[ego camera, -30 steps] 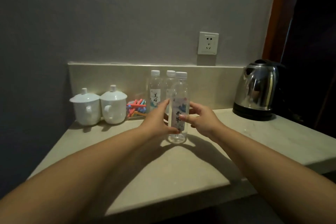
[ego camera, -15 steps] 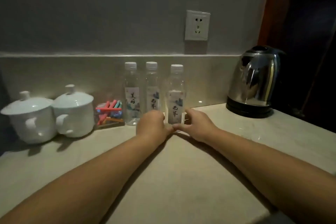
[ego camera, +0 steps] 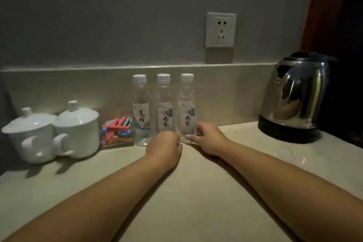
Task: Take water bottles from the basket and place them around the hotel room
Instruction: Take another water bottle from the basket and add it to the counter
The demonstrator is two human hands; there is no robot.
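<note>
Three clear water bottles with white caps and printed labels stand in a row against the backsplash: a left bottle (ego camera: 140, 108), a middle bottle (ego camera: 164, 106) and a right bottle (ego camera: 187, 106). My left hand (ego camera: 165, 147) and my right hand (ego camera: 209, 138) both grip the base of the right bottle, which rests upright on the beige counter (ego camera: 196, 192). The left hand hides the foot of the middle bottle. No basket is in view.
Two white lidded cups (ego camera: 33, 135) (ego camera: 77, 129) stand at the left. A clear box of coloured sachets (ego camera: 117, 131) sits beside the bottles. A steel electric kettle (ego camera: 296, 96) stands at the right. A wall socket (ego camera: 220, 30) is above.
The right bottle went from the counter's middle back into the row beside the other two. Both hands slid down to its base, and the bottle stands closer to its neighbour now.
</note>
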